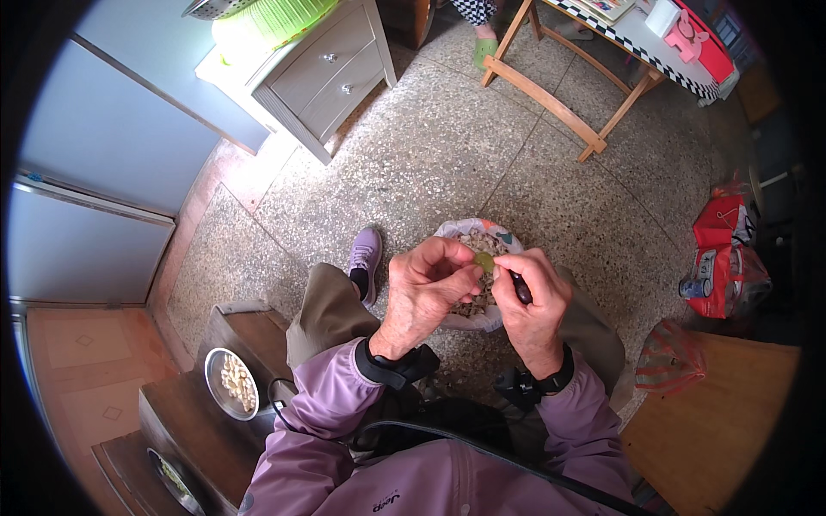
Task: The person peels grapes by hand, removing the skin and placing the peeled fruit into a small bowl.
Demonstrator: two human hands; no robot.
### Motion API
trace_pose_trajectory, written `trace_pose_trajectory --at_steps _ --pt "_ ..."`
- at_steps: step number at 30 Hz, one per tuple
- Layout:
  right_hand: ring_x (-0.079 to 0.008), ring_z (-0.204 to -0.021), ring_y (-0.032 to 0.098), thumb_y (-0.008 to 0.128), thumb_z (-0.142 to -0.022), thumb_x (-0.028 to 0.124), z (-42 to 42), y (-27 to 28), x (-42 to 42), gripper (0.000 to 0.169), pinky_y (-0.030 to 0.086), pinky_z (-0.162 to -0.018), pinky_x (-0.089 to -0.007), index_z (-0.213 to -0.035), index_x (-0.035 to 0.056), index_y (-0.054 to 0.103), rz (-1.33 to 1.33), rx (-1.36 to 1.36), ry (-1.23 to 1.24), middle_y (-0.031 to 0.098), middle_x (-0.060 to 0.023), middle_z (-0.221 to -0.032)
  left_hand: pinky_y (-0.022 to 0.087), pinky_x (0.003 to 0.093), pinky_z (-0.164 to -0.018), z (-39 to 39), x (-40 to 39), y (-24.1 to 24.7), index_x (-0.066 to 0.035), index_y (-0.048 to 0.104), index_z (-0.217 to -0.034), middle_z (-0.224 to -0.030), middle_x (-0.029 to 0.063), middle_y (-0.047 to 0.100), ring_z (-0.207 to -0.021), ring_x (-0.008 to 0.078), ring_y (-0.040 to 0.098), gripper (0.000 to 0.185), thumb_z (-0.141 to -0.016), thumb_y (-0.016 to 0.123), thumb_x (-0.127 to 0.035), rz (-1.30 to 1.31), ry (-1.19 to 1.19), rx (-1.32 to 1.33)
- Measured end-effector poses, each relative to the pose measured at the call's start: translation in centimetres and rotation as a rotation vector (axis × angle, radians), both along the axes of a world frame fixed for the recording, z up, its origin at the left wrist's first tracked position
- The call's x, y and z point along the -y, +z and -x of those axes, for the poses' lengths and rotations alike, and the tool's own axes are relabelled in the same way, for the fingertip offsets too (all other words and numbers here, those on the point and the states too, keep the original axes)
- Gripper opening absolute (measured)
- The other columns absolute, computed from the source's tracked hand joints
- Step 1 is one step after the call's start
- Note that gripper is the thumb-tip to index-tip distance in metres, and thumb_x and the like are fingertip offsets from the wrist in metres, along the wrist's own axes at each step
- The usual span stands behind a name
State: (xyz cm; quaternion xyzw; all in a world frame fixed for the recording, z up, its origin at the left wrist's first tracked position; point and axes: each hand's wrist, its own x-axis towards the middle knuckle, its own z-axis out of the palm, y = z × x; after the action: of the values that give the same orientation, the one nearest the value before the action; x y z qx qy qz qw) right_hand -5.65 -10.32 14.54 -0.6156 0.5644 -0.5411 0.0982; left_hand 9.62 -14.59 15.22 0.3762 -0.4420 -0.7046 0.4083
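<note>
A small translucent green round piece of food [484, 261] is pinched between the fingertips of my left hand [423, 290] and my right hand [534, 298]. Against its palm my right hand also grips a dark, glossy object [520, 287], perhaps a tool handle; the rest of it is hidden. Below both hands, between my legs, stands a round bin lined with a plastic bag [452, 228]. Pale brown shell-like scraps [481, 241] fill much of what shows inside it.
At my left, a metal bowl [210, 380] of whitish kernels sits on a dark wooden step [187, 413]; a second bowl [155, 461] holds green bits. A drawer cabinet [322, 71] and folding table [545, 106] stand ahead. Red bags [716, 277] and a wooden surface [716, 413] lie right.
</note>
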Motion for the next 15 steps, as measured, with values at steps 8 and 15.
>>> trace_pose_trajectory --at_steps 8,15 --pt "-0.0151 -0.06 0.062 0.067 -0.077 -0.008 0.3 -0.3 0.1 0.014 0.046 -0.051 -0.0272 -0.087 0.0007 0.063 -0.102 0.185 0.053 0.063 -0.0076 -0.076 0.054 0.0216 -0.062 -0.1 0.1 0.4 0.004 0.063 -0.104 -0.088 0.0065 0.068 -0.072 0.0099 0.066 0.015 -0.088 0.065 0.004 -0.072 -0.017 -0.035" --pt "-0.0042 -0.05 0.053 0.062 -0.085 -0.004 0.8 1.6 -0.4 0.005 0.038 -0.046 -0.0202 -0.087 -0.0024 0.065 -0.528 0.729 0.178 0.062 -0.0008 -0.071 0.055 0.0236 -0.062 -0.8 1.0 0.2 0.007 0.065 -0.105 -0.086 0.0096 0.069 -0.071 0.0136 0.068 0.018 -0.087 0.062 0.006 -0.091 -0.114 -0.096"
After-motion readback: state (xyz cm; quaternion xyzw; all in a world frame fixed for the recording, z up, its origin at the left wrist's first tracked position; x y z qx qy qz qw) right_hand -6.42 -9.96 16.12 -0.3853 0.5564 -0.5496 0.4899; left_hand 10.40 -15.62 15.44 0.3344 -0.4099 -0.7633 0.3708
